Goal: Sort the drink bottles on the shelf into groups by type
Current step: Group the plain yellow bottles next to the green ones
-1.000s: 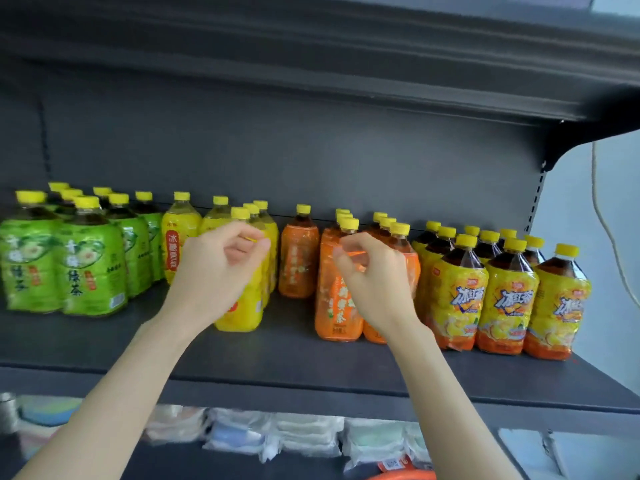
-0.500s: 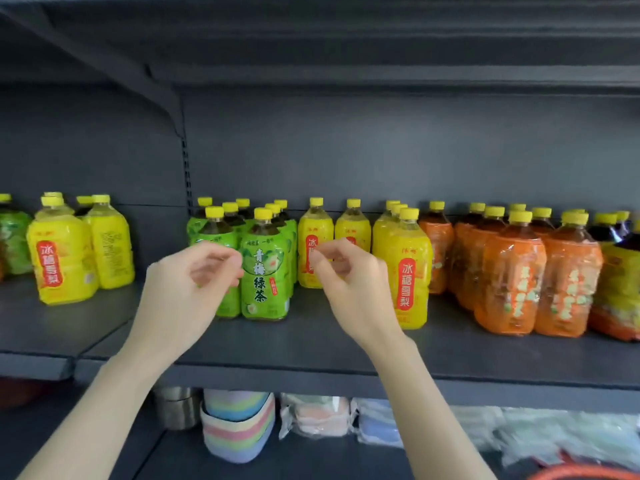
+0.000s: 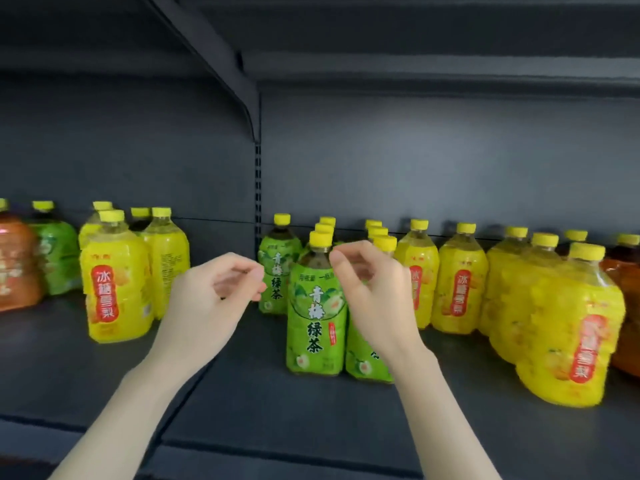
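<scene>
Drink bottles with yellow caps stand on a dark grey shelf. A green-labelled tea bottle stands at the front centre, with more green ones behind it. Yellow bottles fill the right side, and another yellow group stands on the left section. An orange bottle and a green one are at the far left. My left hand hovers left of the front green bottle, fingers curled, holding nothing. My right hand is just right of that bottle's neck, fingers curled and apart, partly hiding a green bottle.
A shelf bracket and a slotted upright divide the two shelf sections. An upper shelf overhangs the bottles. Dark orange bottles show at the far right edge. Bare shelf lies in front of the bottles.
The view has swung left along the shelf, from the orange and iced-tea bottles to the green and yellow ones. Both hands stay raised and empty, now around the front green bottle.
</scene>
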A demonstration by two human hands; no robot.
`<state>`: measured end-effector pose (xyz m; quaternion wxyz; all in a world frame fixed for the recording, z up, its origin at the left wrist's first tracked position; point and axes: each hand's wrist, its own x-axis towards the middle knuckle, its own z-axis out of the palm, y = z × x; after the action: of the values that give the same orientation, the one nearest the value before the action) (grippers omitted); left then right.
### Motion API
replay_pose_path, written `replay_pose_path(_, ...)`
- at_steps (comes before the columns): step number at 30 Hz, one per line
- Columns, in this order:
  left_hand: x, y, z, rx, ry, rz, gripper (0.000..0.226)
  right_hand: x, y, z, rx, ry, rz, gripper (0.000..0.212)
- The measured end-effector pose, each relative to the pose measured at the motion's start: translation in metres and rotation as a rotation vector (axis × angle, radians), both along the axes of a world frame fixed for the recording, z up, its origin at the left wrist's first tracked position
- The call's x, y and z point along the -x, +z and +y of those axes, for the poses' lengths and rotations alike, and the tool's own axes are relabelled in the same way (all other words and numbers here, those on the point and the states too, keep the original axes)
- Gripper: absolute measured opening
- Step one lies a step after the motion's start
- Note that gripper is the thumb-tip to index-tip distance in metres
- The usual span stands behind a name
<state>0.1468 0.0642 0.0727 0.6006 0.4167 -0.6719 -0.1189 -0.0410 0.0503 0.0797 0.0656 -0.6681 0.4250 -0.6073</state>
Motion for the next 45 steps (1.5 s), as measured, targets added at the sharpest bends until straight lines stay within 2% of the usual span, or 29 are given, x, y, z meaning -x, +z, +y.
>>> replay_pose_path(8,-0.144,0.007,-0.046,0.043,0.061,0.075,0.009,-0.145,0.006,-0.057,-0.044,0.05,0.046,0.011)
replay_pose_path(14,-0.24,-0.023,-0.087,0.01,0.071,-0.01,0.006,-0.244,-0.022,-0.084,-0.134,0.028,0.041,0.008)
replay_pose_path(19,-0.269,-0.03,-0.142,-0.101,0.07,-0.02,0.073,-0.284,-0.027,-0.108,-0.179,-0.048,-0.017,0.01)
replay_pose_path(22,-0.273,-0.028,-0.166,-0.222,-0.031,0.001,0.088,-0.294,-0.025,-0.126,-0.202,-0.07,-0.065,0.008)
replay_pose_path(24,-0.279,-0.029,-0.179,-0.283,-0.132,0.039,0.083,-0.301,-0.025,-0.142,-0.23,-0.053,-0.096,0.012)
replay_pose_path(26,-0.285,-0.033,-0.189,-0.273,-0.199,0.064,0.076,-0.309,-0.028,-0.16,-0.262,-0.025,-0.104,0.025)
replay_pose_path(30,-0.299,-0.043,-0.206,-0.254,-0.272,0.15,0.08,-0.32,-0.033,-0.192,-0.314,-0.011,-0.146,0.032)
replay_pose_path(34,-0.307,-0.051,-0.216,-0.253,-0.291,0.261,0.081,-0.325,-0.04,-0.215,-0.421,0.092,-0.226,0.072)
replay_pose_path(38,-0.306,-0.058,-0.216,-0.264,-0.252,0.371,0.079,-0.325,-0.049,-0.219,-0.41,0.037,-0.168,0.071)
replay_pose_path(42,-0.31,-0.06,-0.215,-0.295,-0.254,0.416,0.077,-0.321,-0.05,-0.205,-0.411,0.002,-0.153,0.088)
replay_pose_path(45,-0.315,-0.059,-0.21,-0.304,-0.273,0.419,0.079,-0.319,-0.05,-0.179,-0.405,0.03,-0.182,0.087)
